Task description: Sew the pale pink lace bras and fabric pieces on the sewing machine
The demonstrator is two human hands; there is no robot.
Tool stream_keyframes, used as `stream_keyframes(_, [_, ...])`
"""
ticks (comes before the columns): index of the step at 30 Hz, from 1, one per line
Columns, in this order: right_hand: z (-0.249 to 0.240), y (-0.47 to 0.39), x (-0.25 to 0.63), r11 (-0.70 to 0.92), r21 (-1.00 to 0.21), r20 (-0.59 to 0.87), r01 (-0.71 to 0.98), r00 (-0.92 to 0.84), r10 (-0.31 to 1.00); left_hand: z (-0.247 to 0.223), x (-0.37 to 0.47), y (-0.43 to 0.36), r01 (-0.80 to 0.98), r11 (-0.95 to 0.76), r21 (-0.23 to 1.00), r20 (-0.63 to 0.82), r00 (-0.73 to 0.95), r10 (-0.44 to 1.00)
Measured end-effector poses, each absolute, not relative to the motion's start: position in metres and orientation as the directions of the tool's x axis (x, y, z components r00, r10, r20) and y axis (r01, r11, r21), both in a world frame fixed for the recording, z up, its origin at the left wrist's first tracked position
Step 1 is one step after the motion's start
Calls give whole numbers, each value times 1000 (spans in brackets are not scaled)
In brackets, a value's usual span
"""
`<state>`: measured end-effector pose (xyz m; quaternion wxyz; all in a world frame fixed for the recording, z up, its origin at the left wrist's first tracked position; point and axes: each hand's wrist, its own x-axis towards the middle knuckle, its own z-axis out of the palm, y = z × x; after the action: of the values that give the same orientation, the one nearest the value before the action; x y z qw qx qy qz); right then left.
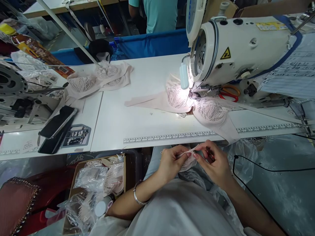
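Above my lap, just in front of the table edge, my left hand (170, 163) pinches a pale pink lace piece (187, 163) between thumb and fingers. My right hand (216, 164) pinches the same piece at its upper right end, so its edge is stretched between both hands. Something small, dark and reddish shows within the right hand's curled fingers; I cannot make out what it is. On the table beyond, a pale pink lace bra (212, 109) lies under the lit needle area of the sewing machine (242, 49), one wing hanging over the front edge.
Red-handled scissors (228, 94) lie behind the needle. Another lace bra (98, 80), two phones (57, 123) and a bottle (36, 49) are to the left. Below stands a box (124, 173) of bagged pieces. A printed ruler (172, 136) runs along the table front. A person (161, 14) is beyond.
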<state>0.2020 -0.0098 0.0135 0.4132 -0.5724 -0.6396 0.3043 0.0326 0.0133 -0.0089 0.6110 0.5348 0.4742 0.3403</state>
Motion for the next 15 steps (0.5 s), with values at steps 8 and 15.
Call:
stream_keyframes(8, [15,-4,204,162,-843,140,513,-83,987,-11,32,12,131,142,981,-179,335,925])
stream_keyframes(15, [15,-2,203,172,-815,166,553,-63,984,-11,31,11,153,125,980,-173,366,914])
